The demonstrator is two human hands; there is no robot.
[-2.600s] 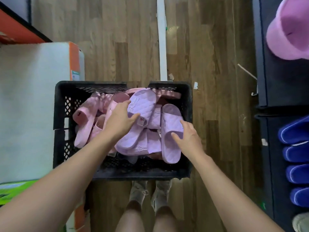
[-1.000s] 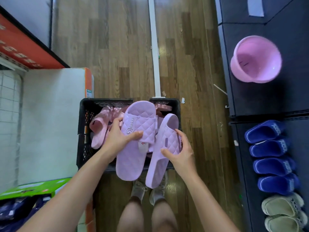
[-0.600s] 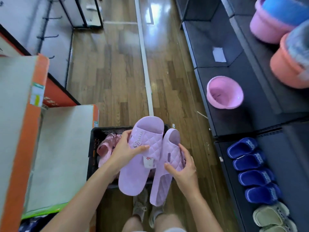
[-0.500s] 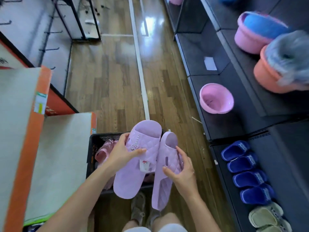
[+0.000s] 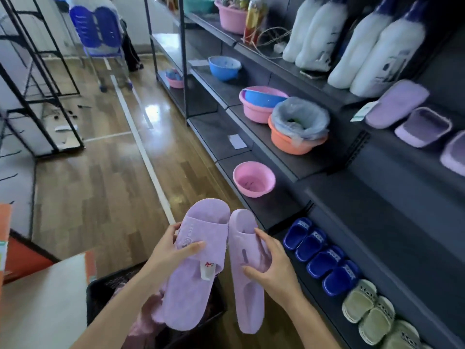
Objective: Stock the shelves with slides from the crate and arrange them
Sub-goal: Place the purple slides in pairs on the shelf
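My left hand (image 5: 168,251) grips a lilac slide (image 5: 195,280) by its strap, a white tag hanging from it. My right hand (image 5: 270,268) holds a second lilac slide (image 5: 245,298) turned on its edge, thumb and fingers curled round its strap. Both slides hang above the black crate (image 5: 100,293), where pink slides (image 5: 146,316) still lie. On the dark shelf unit (image 5: 377,222) to my right, lilac slides (image 5: 397,104) sit on an upper tier.
Blue slides (image 5: 319,255) and beige slides (image 5: 370,308) line the lowest shelf. Pink (image 5: 253,178), orange (image 5: 297,139) and blue basins (image 5: 224,68) stand on the shelves further along. White bottles (image 5: 372,41) fill the top shelf. A white box (image 5: 42,298) stands left of the crate.
Both hands lifted the two lilac slides out of the crate and held them up. My view rose from the crate to the shelves on the right.
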